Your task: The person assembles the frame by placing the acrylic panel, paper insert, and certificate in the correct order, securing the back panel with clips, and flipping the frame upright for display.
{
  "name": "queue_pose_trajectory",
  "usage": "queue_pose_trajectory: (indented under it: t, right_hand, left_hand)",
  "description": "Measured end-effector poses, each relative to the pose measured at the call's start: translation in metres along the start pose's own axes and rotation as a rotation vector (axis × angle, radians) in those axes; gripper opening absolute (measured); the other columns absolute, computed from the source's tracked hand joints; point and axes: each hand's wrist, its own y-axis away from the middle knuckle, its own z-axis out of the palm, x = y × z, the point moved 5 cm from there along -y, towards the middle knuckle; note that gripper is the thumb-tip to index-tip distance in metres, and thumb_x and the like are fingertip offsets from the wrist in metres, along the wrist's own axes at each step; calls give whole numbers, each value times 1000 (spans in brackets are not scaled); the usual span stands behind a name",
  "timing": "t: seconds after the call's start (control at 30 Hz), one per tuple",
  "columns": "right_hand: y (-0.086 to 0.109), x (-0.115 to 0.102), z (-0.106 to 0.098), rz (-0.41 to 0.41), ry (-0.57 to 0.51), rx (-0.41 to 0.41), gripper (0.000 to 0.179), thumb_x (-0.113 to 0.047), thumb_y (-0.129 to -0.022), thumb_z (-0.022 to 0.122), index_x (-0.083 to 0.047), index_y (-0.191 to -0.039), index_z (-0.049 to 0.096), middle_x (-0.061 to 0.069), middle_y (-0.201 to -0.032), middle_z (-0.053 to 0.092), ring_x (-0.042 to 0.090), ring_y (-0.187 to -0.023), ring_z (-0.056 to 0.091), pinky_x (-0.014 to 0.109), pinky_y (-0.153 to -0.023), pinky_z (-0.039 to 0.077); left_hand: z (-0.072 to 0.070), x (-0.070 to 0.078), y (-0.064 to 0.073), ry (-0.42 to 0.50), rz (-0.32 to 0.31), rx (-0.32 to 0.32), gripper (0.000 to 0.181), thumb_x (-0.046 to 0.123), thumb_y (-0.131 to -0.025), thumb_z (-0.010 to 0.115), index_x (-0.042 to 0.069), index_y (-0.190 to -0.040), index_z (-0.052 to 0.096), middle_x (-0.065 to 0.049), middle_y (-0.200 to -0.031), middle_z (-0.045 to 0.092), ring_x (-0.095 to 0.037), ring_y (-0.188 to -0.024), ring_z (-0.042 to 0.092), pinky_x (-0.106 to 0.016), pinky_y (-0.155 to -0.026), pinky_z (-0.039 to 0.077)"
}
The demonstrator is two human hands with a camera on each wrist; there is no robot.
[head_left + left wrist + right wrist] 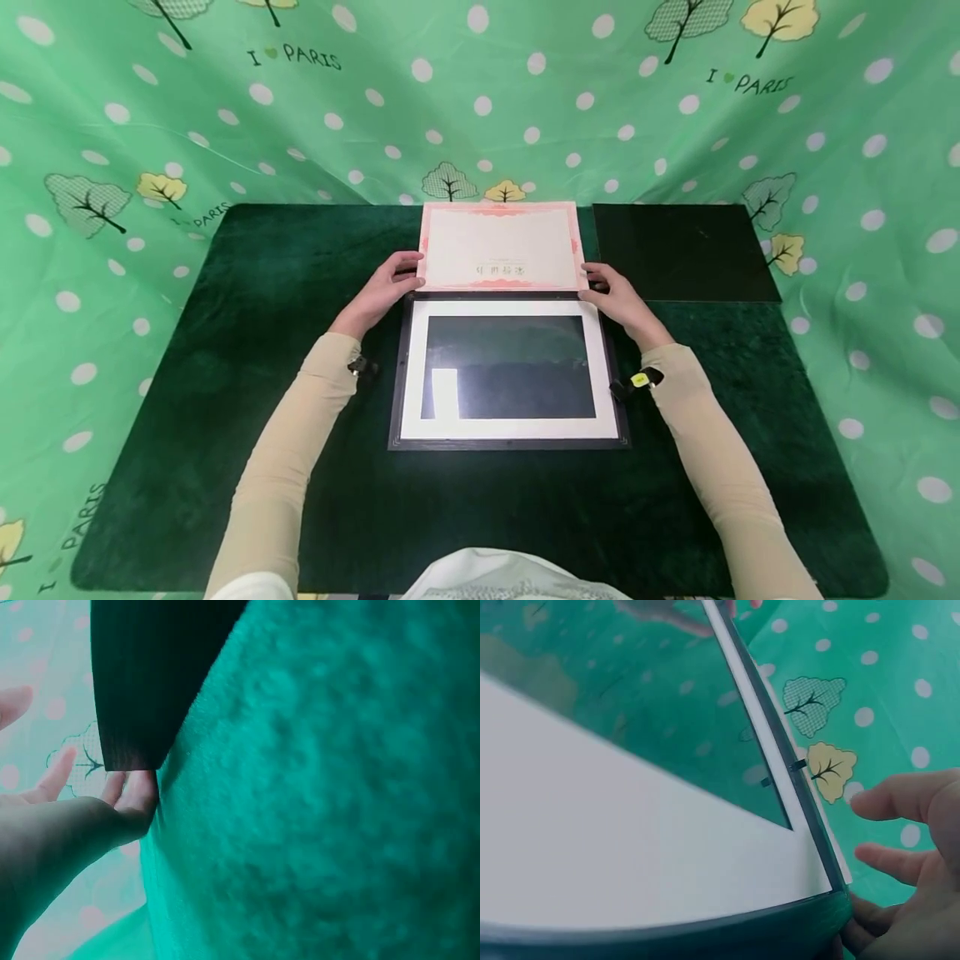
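A dark picture frame (510, 444) with a white mat (510, 427) and a reflective clear pane (517, 358) lies flat in front of me. Just beyond its far edge is a certificate (498, 237) with a pink border, its printing upside down from here. My left hand (384, 287) is at the certificate's left edge, by the frame's far left corner. In the left wrist view, some fingertips (139, 793) touch a dark edge. Across from it, my right hand (618, 298) has its fingers spread at the certificate's right edge, with digits against the frame's corner.
A flat black board (686, 252) lies at the back right of the dark green cloth-covered table (247, 333). Polka-dotted green curtain (480, 108) hangs behind and along both sides. A small dark tab (799, 765) sticks out at the frame's edge.
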Motion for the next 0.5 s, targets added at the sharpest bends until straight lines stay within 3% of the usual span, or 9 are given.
queue_pose_trajectory:
  t: [0.23,0.37,0.5]
  right_hand:
    - [1,-4,-4,10,-107,34,54,-7,-96,56,-1,-146,38,23,-139,42,36,-115,46,45,-97,38]
    - [3,-6,-5,27,-98,14,54,-7,-96,56,-1,-146,38,22,-141,42,35,-115,48,44,-97,39]
    - [2,-10,-8,10,-155,15,53,-6,-96,55,1,-146,38,23,-141,43,34,-116,49,45,-99,38]
  left_hand:
    - [1,9,0,122,47,18,46,0,-96,54,-2,-140,40,-19,-142,36,-36,-128,43,-41,-105,33]
    - [1,13,2,153,57,12,45,-3,-95,52,-3,-139,41,-18,-142,38,-34,-128,44,-36,-102,36]
    - [2,13,0,164,64,16,43,-5,-96,50,-4,-138,42,-22,-138,42,-29,-118,54,-33,-98,41]
